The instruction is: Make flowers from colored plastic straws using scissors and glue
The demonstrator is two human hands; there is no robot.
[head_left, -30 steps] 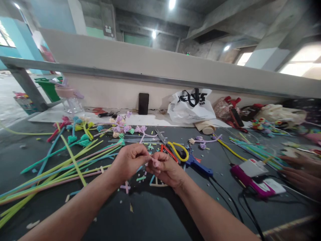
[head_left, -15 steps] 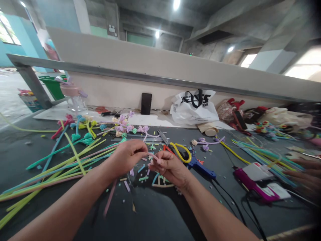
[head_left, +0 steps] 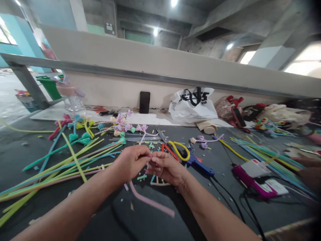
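My left hand (head_left: 131, 162) and right hand (head_left: 164, 166) meet fingertip to fingertip just above the worktop (head_left: 75, 214), both pinched shut on the top end of a pink pipe cleaner (head_left: 150, 199), probably so the end can be bent; the rest of it trails down and curls toward me over the dark surface. Just beyond my knuckles lie yellow-handled scissors (head_left: 175, 149) and a blue glue gun (head_left: 199, 164), close enough to grab. A fan of long green and yellow stems (head_left: 62, 164) lies to the left, finished pastel flowers (head_left: 120, 125) behind them. Another person's hand (head_left: 309, 174) shows at the right edge.
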